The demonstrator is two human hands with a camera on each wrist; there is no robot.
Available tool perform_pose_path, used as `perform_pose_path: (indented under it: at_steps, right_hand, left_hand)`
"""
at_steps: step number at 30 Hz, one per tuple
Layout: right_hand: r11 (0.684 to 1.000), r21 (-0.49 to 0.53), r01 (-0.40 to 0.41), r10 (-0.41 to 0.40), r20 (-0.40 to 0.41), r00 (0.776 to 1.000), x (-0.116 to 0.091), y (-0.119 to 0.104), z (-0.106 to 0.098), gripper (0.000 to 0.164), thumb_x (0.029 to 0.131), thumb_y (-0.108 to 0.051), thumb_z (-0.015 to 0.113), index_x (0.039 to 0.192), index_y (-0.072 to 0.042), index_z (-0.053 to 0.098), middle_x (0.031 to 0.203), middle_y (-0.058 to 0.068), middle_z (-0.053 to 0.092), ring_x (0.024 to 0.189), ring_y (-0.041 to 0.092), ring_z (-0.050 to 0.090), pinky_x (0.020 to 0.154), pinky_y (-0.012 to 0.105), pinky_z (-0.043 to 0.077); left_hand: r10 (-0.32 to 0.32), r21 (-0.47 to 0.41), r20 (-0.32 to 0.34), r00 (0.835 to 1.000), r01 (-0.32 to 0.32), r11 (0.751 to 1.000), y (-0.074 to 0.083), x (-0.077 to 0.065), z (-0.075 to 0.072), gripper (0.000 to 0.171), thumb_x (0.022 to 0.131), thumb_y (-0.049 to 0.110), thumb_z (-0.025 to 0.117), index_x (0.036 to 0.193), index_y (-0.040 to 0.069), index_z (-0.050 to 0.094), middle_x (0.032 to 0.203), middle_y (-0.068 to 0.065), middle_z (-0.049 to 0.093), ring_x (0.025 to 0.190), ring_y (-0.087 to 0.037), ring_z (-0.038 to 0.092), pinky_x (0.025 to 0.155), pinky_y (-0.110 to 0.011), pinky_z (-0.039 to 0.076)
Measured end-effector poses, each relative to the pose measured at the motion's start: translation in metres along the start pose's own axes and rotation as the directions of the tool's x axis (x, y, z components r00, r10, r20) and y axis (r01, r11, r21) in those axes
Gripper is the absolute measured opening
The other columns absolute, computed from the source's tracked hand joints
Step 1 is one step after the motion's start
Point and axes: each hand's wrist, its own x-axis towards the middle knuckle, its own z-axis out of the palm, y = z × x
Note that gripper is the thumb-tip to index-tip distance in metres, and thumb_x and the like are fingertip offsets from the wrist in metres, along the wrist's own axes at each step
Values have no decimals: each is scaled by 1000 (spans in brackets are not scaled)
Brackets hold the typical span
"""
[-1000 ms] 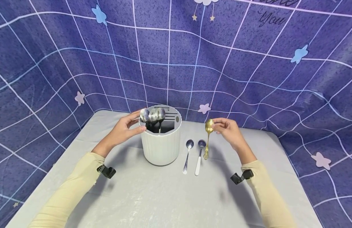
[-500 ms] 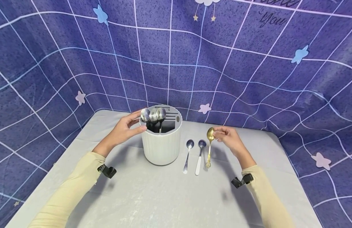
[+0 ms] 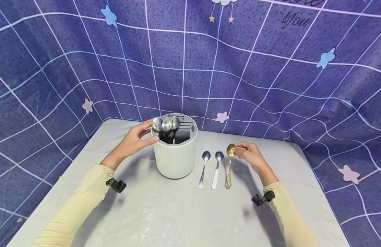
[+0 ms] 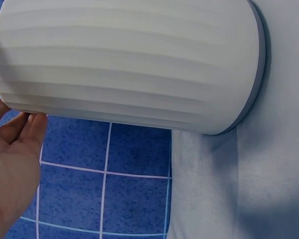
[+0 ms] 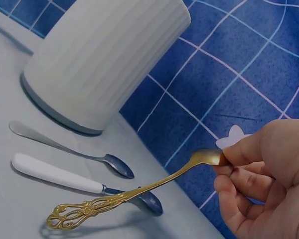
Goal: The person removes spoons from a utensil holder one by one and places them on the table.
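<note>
My right hand [image 3: 248,153] pinches a gold spoon [image 5: 167,178] by its bowl, between thumb and fingers. Its ornate openwork handle slants down, the end close over the cloth with a shadow beneath. To its left lie a spoon with a white handle [image 3: 215,179] and a plain silver spoon [image 3: 202,175], side by side. My left hand [image 3: 135,139] grips the upper left side of a white ribbed utensil holder [image 3: 175,159], thumb at the front of the rim and fingers round the back. Several silver spoons [image 3: 166,124] stand bowl up inside the holder's left part.
A pale grey cloth [image 3: 165,212] covers the table. Behind it hangs a blue curtain [image 3: 159,82] with a grid and stars. The holder's top has a grey insert [image 3: 185,126] with slots, a round hole and a larger opening at the front.
My right hand has lowered the gold spoon and moved it slightly right, so it now lines up beside the white-handled spoon. My left hand has stayed on the holder.
</note>
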Motion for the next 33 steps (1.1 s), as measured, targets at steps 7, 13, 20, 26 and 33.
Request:
perform_pose_path:
  at_steps: [7, 13, 20, 26, 33]
  right_hand:
    - [1000, 16, -26, 26, -9, 1000, 5, 5, 0, 39, 97, -6, 64, 128, 17, 58, 90, -6, 71, 79, 6, 66, 81, 26, 61]
    - [998, 35, -59, 60, -17, 998, 9, 11, 1, 35, 96, -3, 65, 123, 19, 58, 83, -6, 70, 77, 9, 67, 74, 20, 60]
    - [994, -7, -109, 109, -15, 994, 15, 17, 1, 34, 96, -4, 64, 122, 18, 60, 79, -4, 68, 73, 8, 63, 73, 24, 60]
    - [991, -14, -136, 136, -29, 990, 17, 24, 3, 34, 96, -5, 65, 122, 17, 61, 78, -4, 68, 74, 9, 64, 72, 23, 59]
    - [990, 14, -139, 140, -82, 987, 18, 34, 6, 37, 96, -11, 70, 122, 15, 64, 78, -7, 72, 73, 6, 66, 71, 21, 59]
  left_hand:
    - [-4, 3, -3, 1000, 4, 1000, 1, -1, -1, 65, 92, 3, 72, 150, -7, 44, 162, -19, 35, 152, -30, 29, 122, -29, 34]
    - [2, -1, 1, 1000, -2, 1000, 0, -1, 0, 64, 92, 3, 72, 149, -8, 45, 162, -20, 34, 152, -32, 29, 119, -20, 35]
    - [6, -13, 1, 1000, -6, 1000, -1, -1, 0, 62, 92, 1, 72, 147, -10, 46, 162, -21, 34, 152, -33, 28, 116, -15, 35]
    - [14, -12, 2, 1000, -14, 1000, 0, -1, 0, 60, 92, 1, 72, 146, -8, 49, 161, -20, 36, 152, -31, 29, 118, -19, 35]
    - [13, -8, 2, 1000, -13, 1000, -1, -1, 0, 61, 92, 1, 72, 147, -8, 47, 162, -20, 36, 151, -31, 29, 119, -20, 35]
